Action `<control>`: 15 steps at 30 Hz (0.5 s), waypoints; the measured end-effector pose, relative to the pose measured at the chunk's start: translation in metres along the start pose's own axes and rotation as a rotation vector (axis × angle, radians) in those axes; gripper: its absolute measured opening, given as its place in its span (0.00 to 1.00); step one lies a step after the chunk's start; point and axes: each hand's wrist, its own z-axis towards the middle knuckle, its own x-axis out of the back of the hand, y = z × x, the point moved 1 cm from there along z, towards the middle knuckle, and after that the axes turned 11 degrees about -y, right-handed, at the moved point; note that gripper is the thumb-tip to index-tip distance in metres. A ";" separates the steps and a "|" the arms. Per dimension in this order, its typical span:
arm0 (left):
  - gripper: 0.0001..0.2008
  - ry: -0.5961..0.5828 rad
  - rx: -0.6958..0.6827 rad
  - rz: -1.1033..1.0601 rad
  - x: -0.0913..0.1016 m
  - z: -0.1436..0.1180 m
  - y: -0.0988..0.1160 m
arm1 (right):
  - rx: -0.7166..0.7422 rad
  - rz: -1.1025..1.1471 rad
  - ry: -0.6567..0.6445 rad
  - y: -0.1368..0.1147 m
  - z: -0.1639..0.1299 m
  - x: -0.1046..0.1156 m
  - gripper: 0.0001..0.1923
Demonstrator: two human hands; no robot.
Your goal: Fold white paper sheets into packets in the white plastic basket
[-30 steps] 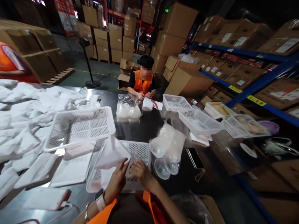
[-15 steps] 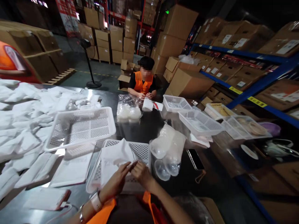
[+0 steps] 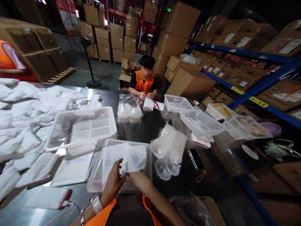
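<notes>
A white pouch (image 3: 116,154), folded or in two layers, lies in a white perforated basket (image 3: 92,185) in front of me. My left hand (image 3: 115,178) is at the pouch's near edge, its thumb and fingers apart. Beside it, my right hand (image 3: 139,180) reaches over the basket. Its fingers are mostly hidden at the pouch's near edge, so their grip does not show. Right of the basket sits a clear plastic bag (image 3: 175,141) of translucent cup-like pieces.
White pouches (image 3: 25,122) are heaped on the left. An upper basket (image 3: 90,110) stands beyond mine. A phone (image 3: 196,159) lies right; a white device with a cable (image 3: 50,197) lies left. Across the table sits a co-worker (image 3: 144,82) near another bag (image 3: 130,110) and more baskets (image 3: 202,124).
The pouch has gone from bunched up to lying flatter and wider across the basket. My hands were together at the fingertips; now my left fingers are spread and my right fingers are mostly hidden.
</notes>
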 end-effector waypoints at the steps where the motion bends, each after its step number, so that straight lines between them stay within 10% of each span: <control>1: 0.19 -0.033 0.060 -0.055 0.001 0.002 -0.003 | -0.050 -0.039 -0.005 -0.004 -0.006 -0.002 0.06; 8: 0.19 -0.198 0.253 -0.220 0.007 -0.005 -0.002 | -0.225 -0.040 -0.247 -0.021 -0.059 -0.007 0.06; 15: 0.20 -0.215 0.580 -0.627 0.003 -0.008 -0.005 | -0.114 0.193 0.008 -0.032 -0.028 0.009 0.08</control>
